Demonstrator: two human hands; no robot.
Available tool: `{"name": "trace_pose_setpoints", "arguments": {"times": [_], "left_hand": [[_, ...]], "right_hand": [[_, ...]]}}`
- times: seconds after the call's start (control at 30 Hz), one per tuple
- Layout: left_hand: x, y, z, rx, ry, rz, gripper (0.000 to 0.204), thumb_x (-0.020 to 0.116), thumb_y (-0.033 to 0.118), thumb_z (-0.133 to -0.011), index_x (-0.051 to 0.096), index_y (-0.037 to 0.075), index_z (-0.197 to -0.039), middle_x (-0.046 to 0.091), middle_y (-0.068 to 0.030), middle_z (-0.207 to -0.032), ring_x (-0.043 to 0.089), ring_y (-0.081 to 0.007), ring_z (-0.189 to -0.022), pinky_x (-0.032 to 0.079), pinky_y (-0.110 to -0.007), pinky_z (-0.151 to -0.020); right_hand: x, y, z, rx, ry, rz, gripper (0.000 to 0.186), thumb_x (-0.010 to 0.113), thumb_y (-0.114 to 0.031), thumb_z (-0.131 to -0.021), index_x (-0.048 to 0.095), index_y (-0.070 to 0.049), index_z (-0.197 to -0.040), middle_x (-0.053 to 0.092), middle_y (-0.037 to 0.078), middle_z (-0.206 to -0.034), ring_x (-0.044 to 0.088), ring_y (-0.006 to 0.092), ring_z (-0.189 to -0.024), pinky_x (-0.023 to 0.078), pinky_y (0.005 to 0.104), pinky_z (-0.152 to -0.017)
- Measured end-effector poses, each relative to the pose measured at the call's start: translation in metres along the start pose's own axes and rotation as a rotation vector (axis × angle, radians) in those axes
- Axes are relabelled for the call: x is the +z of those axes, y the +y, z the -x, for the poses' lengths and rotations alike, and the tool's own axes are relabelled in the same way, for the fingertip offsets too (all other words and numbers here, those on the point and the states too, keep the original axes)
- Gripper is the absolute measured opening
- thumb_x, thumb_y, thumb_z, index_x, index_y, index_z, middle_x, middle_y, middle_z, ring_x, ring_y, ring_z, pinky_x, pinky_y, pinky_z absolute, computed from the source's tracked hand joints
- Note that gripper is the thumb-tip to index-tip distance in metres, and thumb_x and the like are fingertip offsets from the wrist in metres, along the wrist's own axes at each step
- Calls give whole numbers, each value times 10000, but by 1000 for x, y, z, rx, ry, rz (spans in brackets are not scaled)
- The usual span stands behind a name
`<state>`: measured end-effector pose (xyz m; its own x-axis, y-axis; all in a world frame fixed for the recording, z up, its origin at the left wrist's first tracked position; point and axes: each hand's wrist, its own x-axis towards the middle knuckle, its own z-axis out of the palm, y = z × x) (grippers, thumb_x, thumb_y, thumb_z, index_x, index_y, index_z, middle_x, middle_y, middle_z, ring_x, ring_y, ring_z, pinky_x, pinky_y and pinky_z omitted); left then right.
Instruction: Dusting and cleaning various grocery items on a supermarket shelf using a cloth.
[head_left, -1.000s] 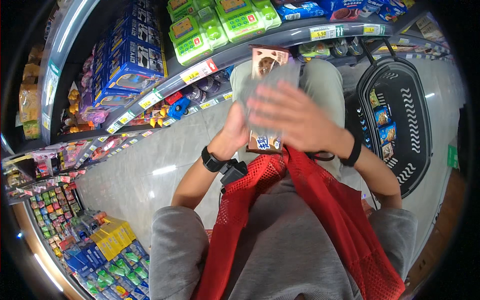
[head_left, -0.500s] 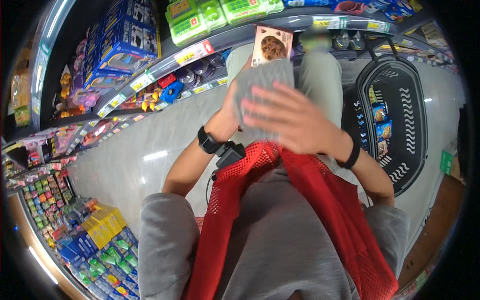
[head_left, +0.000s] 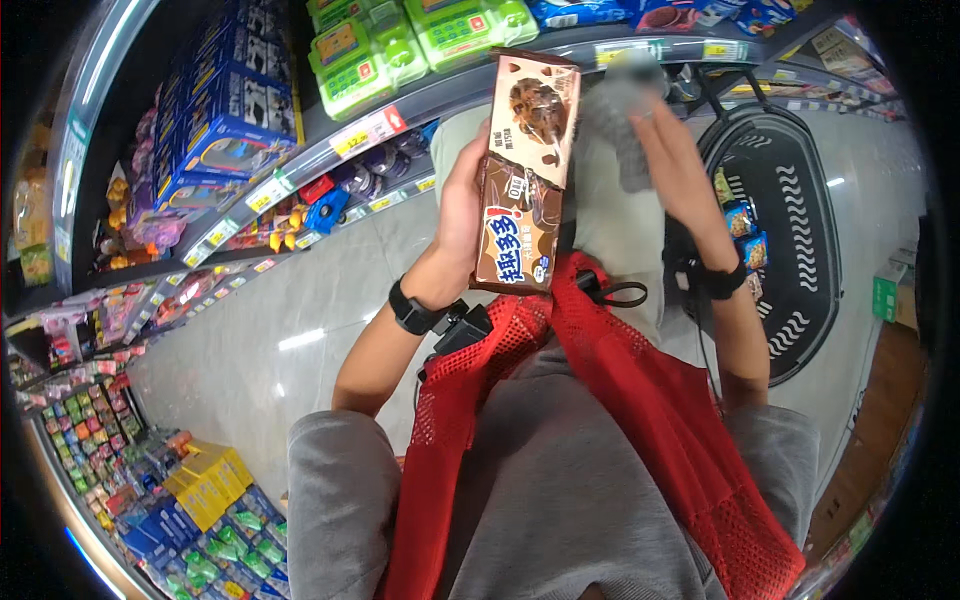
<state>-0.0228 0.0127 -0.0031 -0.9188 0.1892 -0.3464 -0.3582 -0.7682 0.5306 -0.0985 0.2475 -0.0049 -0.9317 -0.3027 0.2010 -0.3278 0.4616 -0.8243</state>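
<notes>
As seen from above, holds a brown-and-cream biscuit packet [head_left: 527, 170] in the left hand [head_left: 460, 220], gripped along its left edge, over pale trousers [head_left: 615, 235]. Grasps a blurred grey cloth [head_left: 612, 130] in the right hand [head_left: 685, 175], just right of the packet; includes a black basket [head_left: 826, 205] farther right.

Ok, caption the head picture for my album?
Left hand holds a cookie pack; right hand holds a gray cloth near a shelf.

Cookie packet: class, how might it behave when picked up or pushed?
The packet is probably stiff, looking straight in the left hand. Its flat, oblong shape would likely slide, not roll. The cookie picture suggests fragile contents.
</notes>
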Motion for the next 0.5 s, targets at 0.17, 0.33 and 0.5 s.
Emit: {"name": "trace_pose_setpoints", "arguments": {"times": [0.17,0.33,0.5], "left_hand": [[16,-8,-6,12,-75,-54,459,334,342,-1064,432,78,-1426,615,-111,-1304,655,-233,-1109,542,-389,-948],[49,-37,-14,54,-137,-369,476,331,291,-1075,314,75,-1499,483,-91,-1444,488,-211,-1327,386,-391,-1123],[46,-46,-29,-88,-283,-700,593,465,376,-1016,329,79,-1511,510,-160,-1440,550,-248,-1248,444,-353,-966]], "right_hand": [[4,-32,36,196,-365,-536,524,531,-419,-1019,562,-7,-1342,603,184,-1322,538,227,-1251,394,341,-1076],[-26,-31,57,160,-315,-506,436,645,-355,-967,647,-11,-1234,714,113,-1066,631,169,-958,490,318,-896],[-132,22,133,393,173,-248,436,590,-353,-990,642,-12,-1257,704,91,-1107,651,151,-993,514,304,-899]]}}
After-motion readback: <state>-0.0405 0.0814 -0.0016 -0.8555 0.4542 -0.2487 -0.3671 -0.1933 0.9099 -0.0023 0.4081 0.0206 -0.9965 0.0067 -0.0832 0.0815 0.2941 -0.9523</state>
